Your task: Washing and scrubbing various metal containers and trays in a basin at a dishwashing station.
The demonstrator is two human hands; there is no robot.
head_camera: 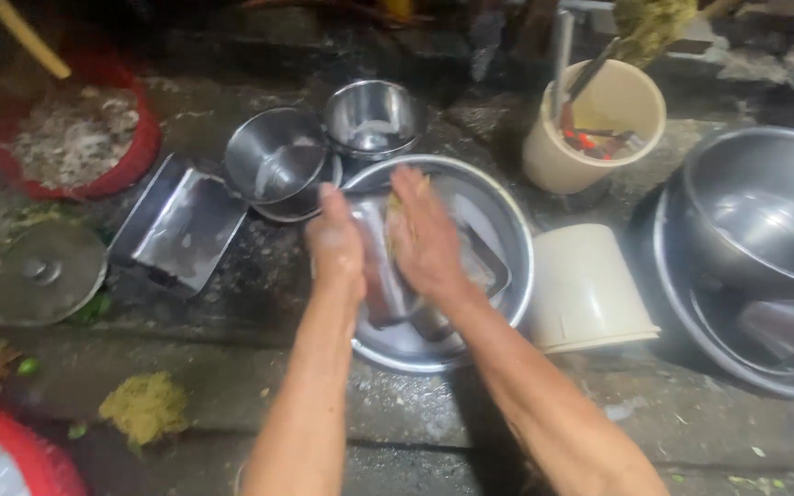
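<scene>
Steel is almost everywhere on this wet, dark ground. Both hands are over a wide basin, and inside it lies a flat tray with some water. The left hand holds the left edge of the tray; its fingers are bent around the edge, but I cannot tell how tight the hold is. The right hand has its fingers straight and close together, pressing a yellowish scrubber flat against the tray. The scrubber is mostly hidden under the palm.

Behind the basin two bowls stand side by side: one bowl is tilted and touches the basin's rim, and the other, smaller bowl stands upright behind it. To the left lies a second tray, leaning, and further left a round lid. A red tub with white foam stands at the far left. To the right of the basin a cream bucket lies overturned, another cream bucket stands upright with tools inside, and big pots are nested at the right edge. A yellow fibre pad lies on the ground near the left arm.
</scene>
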